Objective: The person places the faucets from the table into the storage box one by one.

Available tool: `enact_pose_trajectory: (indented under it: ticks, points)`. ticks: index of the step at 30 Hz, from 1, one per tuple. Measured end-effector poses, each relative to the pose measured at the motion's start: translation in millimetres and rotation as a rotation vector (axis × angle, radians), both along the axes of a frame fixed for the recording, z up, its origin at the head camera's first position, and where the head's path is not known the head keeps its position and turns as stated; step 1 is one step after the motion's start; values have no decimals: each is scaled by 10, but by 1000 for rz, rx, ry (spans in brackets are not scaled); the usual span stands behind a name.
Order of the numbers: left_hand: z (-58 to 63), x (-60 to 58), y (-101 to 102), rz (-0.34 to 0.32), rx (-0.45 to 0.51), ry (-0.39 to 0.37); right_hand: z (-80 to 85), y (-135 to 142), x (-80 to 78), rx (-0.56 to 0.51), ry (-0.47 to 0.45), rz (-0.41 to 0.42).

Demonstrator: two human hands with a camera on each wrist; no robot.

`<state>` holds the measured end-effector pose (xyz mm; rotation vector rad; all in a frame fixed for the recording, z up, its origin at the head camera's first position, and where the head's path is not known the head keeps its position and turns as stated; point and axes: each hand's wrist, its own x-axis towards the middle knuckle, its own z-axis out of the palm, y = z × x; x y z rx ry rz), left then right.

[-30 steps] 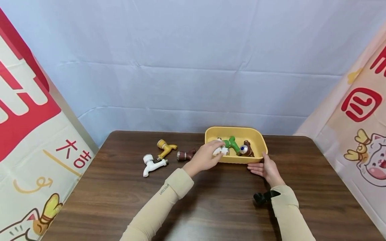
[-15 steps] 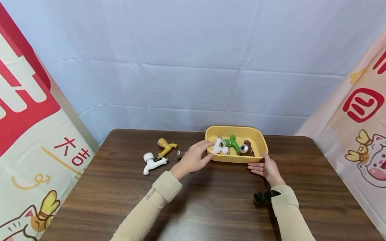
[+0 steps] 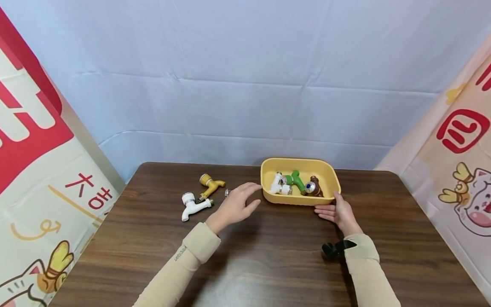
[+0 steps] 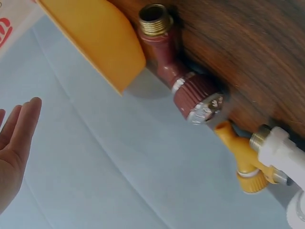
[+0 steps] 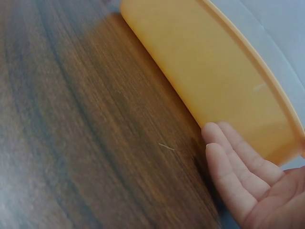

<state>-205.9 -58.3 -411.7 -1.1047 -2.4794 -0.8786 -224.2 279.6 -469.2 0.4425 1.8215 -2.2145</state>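
My left hand is held over the table just left of a yellow plastic bin, fingers extended and holding nothing. Mostly hidden behind it in the head view is a maroon tap, lying on the table beside the bin. My right hand rests at the bin's near right corner. Its straight fingers touch the outer wall, and the thumb is up at the rim. Inside the bin lie a white tap, a green tap and a brown tap with a blue-centred knob.
Farther left on the dark wooden table are a yellow tap and a white tap, close together. A pale cloth hangs behind the table, and printed cloths flank both sides. A black strap is on the right wrist.
My left hand has drawn back leftward out of the bin, leaving the white tap inside, and now covers most of the maroon tap. The right hand has stayed at the bin's corner.
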Motion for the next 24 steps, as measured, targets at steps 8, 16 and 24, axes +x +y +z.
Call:
enact_pose_trajectory:
  ticks: [8,16,24]
  points:
    - [-107,-25,-132,46,-4,3,-34,22,-13,2,3,-3]
    - [-199,-122,-230,186,-122,49,-22,21,-4,-3,7,-4]
    - [-295,-259,-293,293,-281,-28,-19,26,-3,-10,7,-5]
